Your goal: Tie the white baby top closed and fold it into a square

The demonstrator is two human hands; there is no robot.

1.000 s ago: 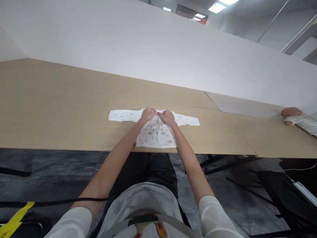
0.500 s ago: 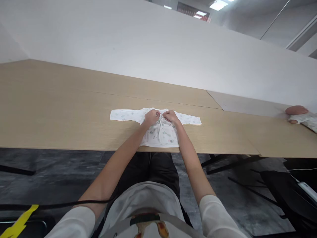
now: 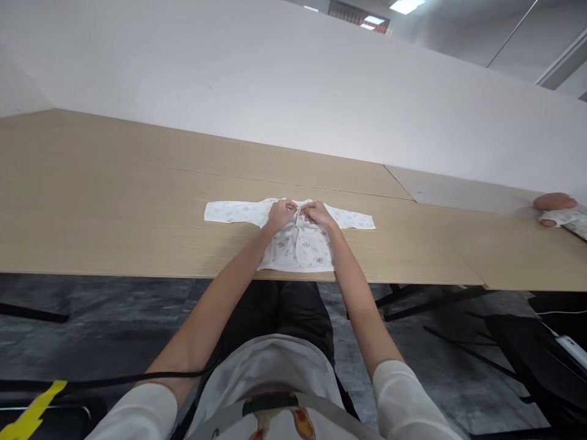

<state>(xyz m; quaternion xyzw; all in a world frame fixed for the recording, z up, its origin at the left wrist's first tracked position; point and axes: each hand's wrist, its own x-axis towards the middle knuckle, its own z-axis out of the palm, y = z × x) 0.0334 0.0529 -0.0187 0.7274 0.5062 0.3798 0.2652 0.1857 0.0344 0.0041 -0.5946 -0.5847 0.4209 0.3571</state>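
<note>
A small white baby shirt (image 3: 296, 250) with a scattered print lies on the table, sleeves spread to both sides and its hem near the front edge. At the top of its front opening, my left hand (image 3: 280, 214) pinches the cloth edge by the neckline. My right hand (image 3: 317, 212) grips the other side of the opening with bent fingers, a small distance from the left. Any fastener between the fingertips is too small to make out.
The light wooden table (image 3: 114, 201) runs along a white partition (image 3: 229, 73). A doll (image 3: 557, 205) in white cloth lies at the far right. Below right stands a black chair (image 3: 527, 360) with a white device (image 3: 571, 348) on it. A black cable (image 3: 114, 379) crosses at lower left.
Both hands stay at the shirt's neckline, with only slight finger movement. The view has shifted a little; the shirt lies in the same place.
</note>
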